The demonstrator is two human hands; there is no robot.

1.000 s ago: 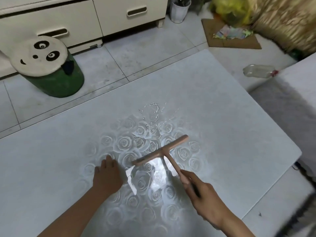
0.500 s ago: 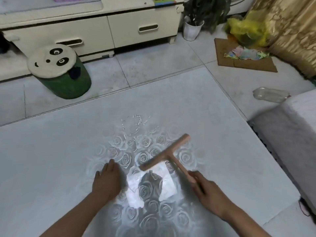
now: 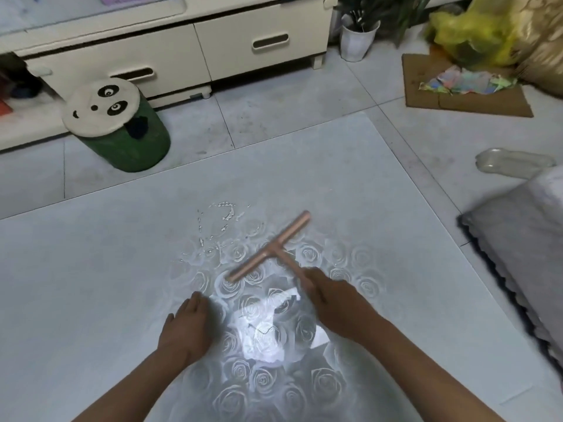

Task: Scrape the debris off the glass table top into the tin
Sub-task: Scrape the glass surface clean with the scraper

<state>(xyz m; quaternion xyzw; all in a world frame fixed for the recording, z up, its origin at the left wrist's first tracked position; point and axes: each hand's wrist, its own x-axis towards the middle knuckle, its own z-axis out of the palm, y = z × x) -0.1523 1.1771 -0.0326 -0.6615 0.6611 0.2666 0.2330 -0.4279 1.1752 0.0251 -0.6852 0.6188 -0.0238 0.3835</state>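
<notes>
A grey glass table top (image 3: 91,284) with a rose pattern fills the lower view. White debris (image 3: 224,220) lies scattered on it near the middle. My right hand (image 3: 338,303) grips the handle of a pink T-shaped scraper (image 3: 269,248), whose crossbar slants just right of and nearer than the debris. My left hand (image 3: 189,324) rests flat on the glass, fingers straight, to the left of the scraper. No tin is in view.
A green stool with a panda-face top (image 3: 115,126) stands on the floor beyond the table's far left. A cream drawer cabinet (image 3: 182,53) runs along the back. A grey cushion (image 3: 518,254) borders the table's right; a clear plastic bottle (image 3: 515,162) lies behind it.
The camera has tilted up, showing more of the cabinet and floor. The scraper has shifted a little farther from me toward the debris; my left hand stays flat on the glass.
</notes>
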